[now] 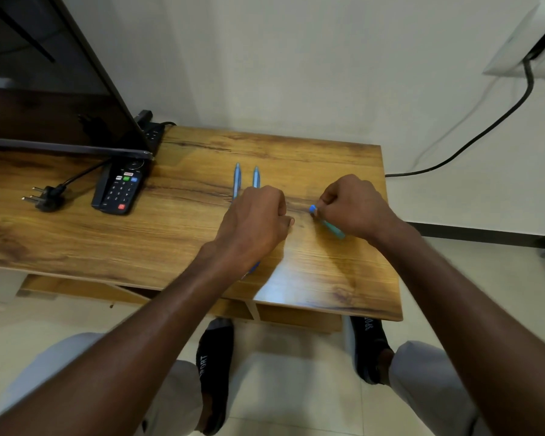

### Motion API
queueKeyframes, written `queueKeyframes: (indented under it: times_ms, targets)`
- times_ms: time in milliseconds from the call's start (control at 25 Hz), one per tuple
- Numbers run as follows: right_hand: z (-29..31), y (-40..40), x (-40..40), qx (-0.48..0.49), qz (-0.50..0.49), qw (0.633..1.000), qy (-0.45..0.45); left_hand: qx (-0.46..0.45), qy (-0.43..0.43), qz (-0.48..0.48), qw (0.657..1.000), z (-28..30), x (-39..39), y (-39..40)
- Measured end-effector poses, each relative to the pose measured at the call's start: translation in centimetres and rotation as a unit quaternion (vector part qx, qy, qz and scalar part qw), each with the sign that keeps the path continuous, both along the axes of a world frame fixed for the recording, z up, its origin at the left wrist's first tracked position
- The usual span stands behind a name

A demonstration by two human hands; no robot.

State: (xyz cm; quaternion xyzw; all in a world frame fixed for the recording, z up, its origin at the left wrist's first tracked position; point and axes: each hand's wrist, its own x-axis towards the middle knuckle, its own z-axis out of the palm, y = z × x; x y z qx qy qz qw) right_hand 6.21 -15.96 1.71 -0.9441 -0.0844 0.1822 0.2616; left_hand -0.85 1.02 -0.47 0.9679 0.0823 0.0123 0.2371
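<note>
1. The right hand [354, 206] has its fingers curled tight round a teal pen [333, 230]. The pen's blue cap [312, 209] sticks out on the thumb side, and the barrel runs back under the palm toward the near right. Its long axis lies on a diagonal across the table [170, 240].
2. The left hand [254, 215] is closed like a fist, knuckles down on the table, just beside the right hand but not touching it. A blue pen tip [254, 266] shows below its wrist, so it seems to grip a second pen, though the hand hides the grip itself.
3. Two more pens lie flat on the table: the left loose pen [237, 180] and the right loose pen [256, 177]. They are parallel and close together but apart, with their long axes pointing straight away from the person. Their near ends disappear behind the left knuckles.
4. The next move seems to turn on this: the loose pair lies just beyond the left hand and well to the left of the right hand. The left hand is therefore the nearer one. To join the row, the teal pen would need turning from its diagonal to match the pair's line.
5. A remote [121, 190] and a plug [46, 198] sit far left, under a dark screen [60, 89].
</note>
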Motion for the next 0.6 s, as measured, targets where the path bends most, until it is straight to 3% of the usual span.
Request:
queueKeyframes:
  times_ms: [120,240,440,600]
  targets:
    - [0.4,0.1,0.0,0.093,-0.05,0.994,0.038,-0.02,-0.05,0.018,0.998,0.9,0.3,1.2]
    - [1.3,0.6,-0.3,0.214,-0.078,0.965,0.131,-0.056,-0.084,0.034,0.994,2.2,0.7,2.1]
    - [2.2,1.4,-1.0,0.327,-0.031,0.931,0.159,-0.312,-0.044,0.072,0.946,2.9,1.0,2.1]
    - [2.3,1.5,-1.3,0.335,-0.031,0.931,0.141,-0.403,-0.034,0.093,0.91,3.0,0.9,1.7]
